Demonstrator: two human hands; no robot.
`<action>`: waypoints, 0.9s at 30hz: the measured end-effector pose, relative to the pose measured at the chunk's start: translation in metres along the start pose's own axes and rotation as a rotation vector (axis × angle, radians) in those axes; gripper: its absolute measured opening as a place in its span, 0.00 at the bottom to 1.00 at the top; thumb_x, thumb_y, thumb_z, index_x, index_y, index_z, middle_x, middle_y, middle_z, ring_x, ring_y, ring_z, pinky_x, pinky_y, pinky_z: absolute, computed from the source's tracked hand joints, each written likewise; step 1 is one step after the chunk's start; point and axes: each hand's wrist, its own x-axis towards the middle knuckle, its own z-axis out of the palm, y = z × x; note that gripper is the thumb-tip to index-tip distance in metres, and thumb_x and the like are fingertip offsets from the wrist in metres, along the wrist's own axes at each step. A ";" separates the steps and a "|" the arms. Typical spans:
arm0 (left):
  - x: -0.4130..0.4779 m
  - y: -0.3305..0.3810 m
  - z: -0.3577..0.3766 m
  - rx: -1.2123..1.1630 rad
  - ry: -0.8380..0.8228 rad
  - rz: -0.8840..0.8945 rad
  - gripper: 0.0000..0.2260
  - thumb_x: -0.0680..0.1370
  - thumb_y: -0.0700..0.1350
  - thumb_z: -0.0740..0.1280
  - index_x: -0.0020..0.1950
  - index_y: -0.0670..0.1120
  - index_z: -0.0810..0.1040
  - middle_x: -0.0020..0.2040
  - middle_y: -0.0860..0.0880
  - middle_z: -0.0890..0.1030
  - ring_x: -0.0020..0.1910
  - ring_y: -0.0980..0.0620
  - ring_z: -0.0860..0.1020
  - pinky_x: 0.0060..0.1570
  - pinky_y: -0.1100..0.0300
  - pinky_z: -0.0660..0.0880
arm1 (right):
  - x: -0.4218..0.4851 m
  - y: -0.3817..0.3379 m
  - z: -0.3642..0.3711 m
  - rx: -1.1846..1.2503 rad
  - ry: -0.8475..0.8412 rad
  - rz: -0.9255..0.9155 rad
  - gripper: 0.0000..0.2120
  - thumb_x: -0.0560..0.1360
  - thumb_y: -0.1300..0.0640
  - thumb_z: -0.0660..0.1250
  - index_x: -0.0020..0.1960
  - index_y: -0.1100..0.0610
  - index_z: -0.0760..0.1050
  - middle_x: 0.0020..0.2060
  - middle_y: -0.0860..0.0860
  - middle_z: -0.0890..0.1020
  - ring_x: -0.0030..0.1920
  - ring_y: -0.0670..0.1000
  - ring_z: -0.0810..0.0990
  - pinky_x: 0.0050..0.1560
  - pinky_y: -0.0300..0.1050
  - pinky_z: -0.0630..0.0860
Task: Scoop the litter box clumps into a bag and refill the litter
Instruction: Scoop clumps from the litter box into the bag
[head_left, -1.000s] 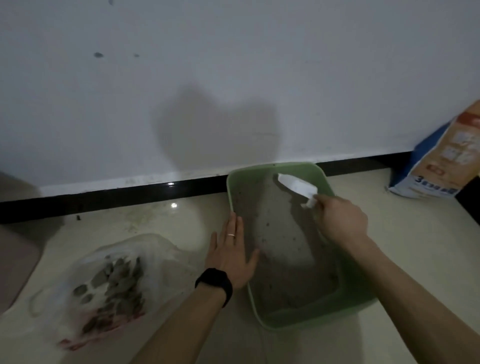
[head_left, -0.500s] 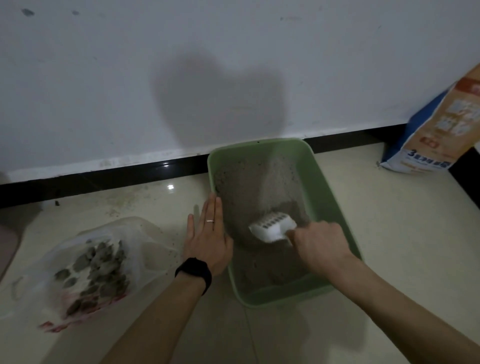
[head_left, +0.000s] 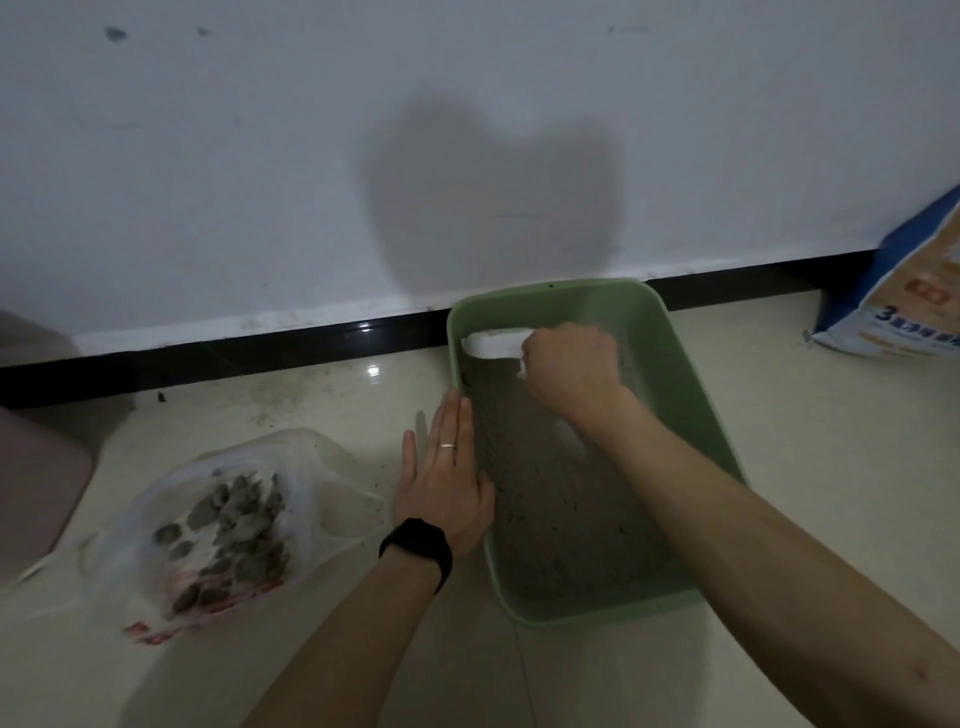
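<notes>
Two grips are at the green litter box (head_left: 691, 400). The right grip (head_left: 571, 369), clamped on the white scoop (head_left: 493, 344), hides its handle at the far left corner. The left grip (head_left: 447, 488) lies flat, fingers straight, against the left rim. Left, a plastic bag (head_left: 311, 483) holds clumps (head_left: 228, 525). The litter sack (head_left: 914, 312) is cut off; only "3" is readable.

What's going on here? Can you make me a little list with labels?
Litter box: green, holds grey litter
Scoop: white, at the box's far left corner
Right hand: grips the scoop
Left hand: flat beside the box's left rim
Plastic bag: left of the box, holds grey clumps
Litter sack: far right of the box
</notes>
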 end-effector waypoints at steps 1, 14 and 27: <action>0.000 0.000 0.000 -0.003 0.002 0.001 0.37 0.77 0.49 0.52 0.75 0.49 0.27 0.74 0.54 0.25 0.69 0.61 0.25 0.72 0.50 0.32 | -0.003 -0.011 0.004 -0.043 -0.004 -0.059 0.11 0.80 0.55 0.60 0.53 0.56 0.80 0.47 0.55 0.83 0.46 0.57 0.82 0.38 0.45 0.67; 0.002 -0.005 0.004 -0.012 0.005 0.040 0.36 0.77 0.51 0.50 0.76 0.48 0.29 0.76 0.52 0.29 0.73 0.59 0.34 0.72 0.48 0.34 | -0.151 0.058 0.017 -0.160 -0.112 -0.072 0.17 0.78 0.48 0.61 0.66 0.38 0.74 0.46 0.47 0.81 0.39 0.52 0.82 0.36 0.42 0.68; -0.001 -0.002 0.004 -0.023 0.041 0.035 0.36 0.78 0.50 0.52 0.77 0.49 0.30 0.77 0.52 0.30 0.78 0.54 0.42 0.72 0.49 0.34 | -0.155 0.115 0.006 0.426 -0.402 0.394 0.12 0.77 0.48 0.63 0.37 0.46 0.81 0.28 0.43 0.82 0.32 0.48 0.80 0.38 0.45 0.77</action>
